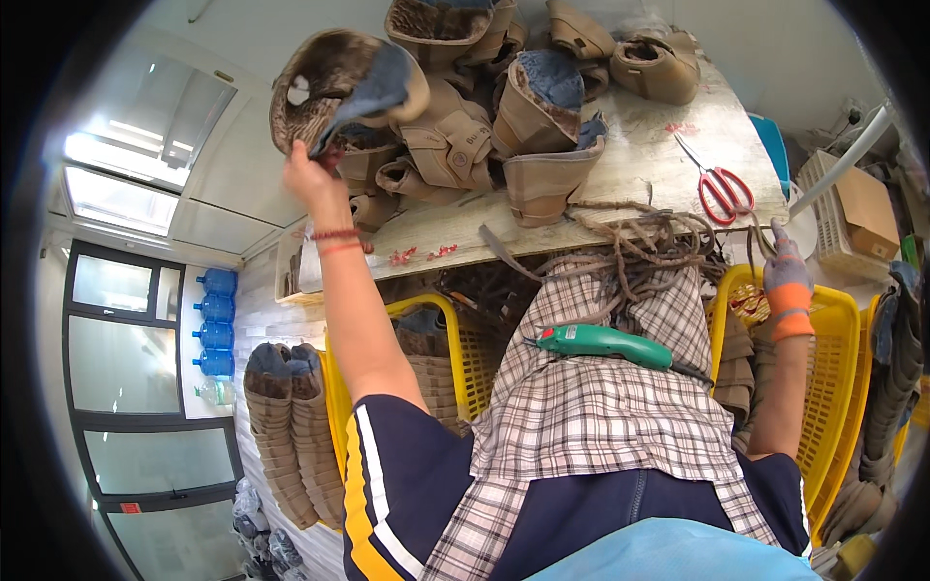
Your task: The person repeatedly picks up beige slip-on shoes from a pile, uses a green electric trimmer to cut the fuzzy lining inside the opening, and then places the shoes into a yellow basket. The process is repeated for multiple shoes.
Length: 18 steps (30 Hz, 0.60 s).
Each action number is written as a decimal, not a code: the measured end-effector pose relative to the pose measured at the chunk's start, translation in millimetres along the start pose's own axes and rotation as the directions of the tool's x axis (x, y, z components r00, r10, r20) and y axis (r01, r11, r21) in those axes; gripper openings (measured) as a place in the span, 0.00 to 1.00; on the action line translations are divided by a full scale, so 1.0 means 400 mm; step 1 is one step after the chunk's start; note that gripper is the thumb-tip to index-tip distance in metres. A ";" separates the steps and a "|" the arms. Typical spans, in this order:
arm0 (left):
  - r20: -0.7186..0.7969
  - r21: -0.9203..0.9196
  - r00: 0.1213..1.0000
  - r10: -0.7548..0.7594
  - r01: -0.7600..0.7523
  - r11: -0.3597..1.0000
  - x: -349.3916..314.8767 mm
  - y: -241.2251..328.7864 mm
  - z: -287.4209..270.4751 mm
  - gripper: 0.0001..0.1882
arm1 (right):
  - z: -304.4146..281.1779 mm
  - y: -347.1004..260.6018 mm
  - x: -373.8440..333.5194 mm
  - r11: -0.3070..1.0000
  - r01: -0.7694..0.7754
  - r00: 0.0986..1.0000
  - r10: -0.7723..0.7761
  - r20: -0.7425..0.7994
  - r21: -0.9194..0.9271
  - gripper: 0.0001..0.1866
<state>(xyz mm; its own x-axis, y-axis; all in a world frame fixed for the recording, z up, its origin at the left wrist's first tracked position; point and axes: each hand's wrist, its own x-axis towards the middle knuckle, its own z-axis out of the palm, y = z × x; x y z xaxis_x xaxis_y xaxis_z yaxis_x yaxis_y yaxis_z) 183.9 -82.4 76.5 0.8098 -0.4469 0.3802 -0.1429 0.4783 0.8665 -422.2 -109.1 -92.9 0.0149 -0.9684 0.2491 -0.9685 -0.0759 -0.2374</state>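
My left hand [315, 174] is raised at the far left of the table, its fingers closed on the edge of a fur-lined boot upper [399, 92]. Brown fur and a blue patch show inside it. Over at the table's right edge is my right hand [787, 266], in a grey glove with an orange cuff. A fuzzy brown strip [754, 225] runs beside its fingers; whether they grip it I cannot make out. Across my checked apron [601, 416] lies a green electric trimmer [610, 345]. More fuzzy strips [639, 242] are tangled over the table's front edge and my lap.
Several tan boot uppers [441, 136] are heaped on the worn white table [639, 160]. Red-handled scissors [722, 194] lie at its right. Yellow baskets [838, 358] with boot pieces flank me. Stacked uppers [291, 426] stand at left, near blue water bottles [215, 334].
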 end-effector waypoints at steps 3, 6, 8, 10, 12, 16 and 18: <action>0.073 -0.098 0.863 -0.499 0.505 0.858 0.122 -0.136 -0.061 0.11 | 0.052 -0.023 -0.001 0.994 0.089 0.994 -0.092 0.053 0.056 0.18; 0.169 -0.146 0.733 -0.659 0.680 0.719 0.039 -0.210 -0.016 0.12 | 0.074 -0.081 -0.015 0.950 0.208 0.973 -0.178 -0.144 0.234 0.13; 0.155 -0.223 0.757 -0.635 0.653 0.724 -0.067 -0.236 -0.008 0.10 | 0.064 -0.132 -0.018 0.912 0.287 0.939 -0.207 -0.276 0.293 0.10; 0.307 -0.202 0.679 -0.667 0.731 0.652 -0.228 -0.274 -0.015 0.08 | 0.046 -0.178 -0.027 0.872 0.306 0.932 -0.194 -0.305 0.381 0.10; 0.312 -0.249 0.410 -0.857 0.906 0.343 -0.393 -0.315 -0.024 0.10 | 0.040 -0.219 -0.052 0.779 0.382 0.922 -0.289 -0.257 0.496 0.08; 0.329 -0.404 0.052 -0.943 0.910 -0.091 -0.527 -0.350 0.046 0.22 | 0.039 -0.366 -0.185 0.672 0.537 0.629 -0.722 0.288 0.511 0.19; 0.408 -0.403 0.040 -0.912 0.905 -0.140 -0.533 -0.363 0.085 0.24 | 0.070 -0.390 -0.274 0.721 0.432 0.594 -0.680 0.430 0.542 0.26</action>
<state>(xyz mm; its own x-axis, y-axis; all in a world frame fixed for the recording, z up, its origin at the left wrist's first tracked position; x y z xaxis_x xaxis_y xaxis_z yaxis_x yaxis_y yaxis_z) 12.8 -82.3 -119.3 -0.0692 -0.7627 -0.6431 0.9817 -0.1668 0.0923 -265.9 2.2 -109.3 0.7741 -0.6259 -0.0948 -0.5568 -0.6019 -0.5725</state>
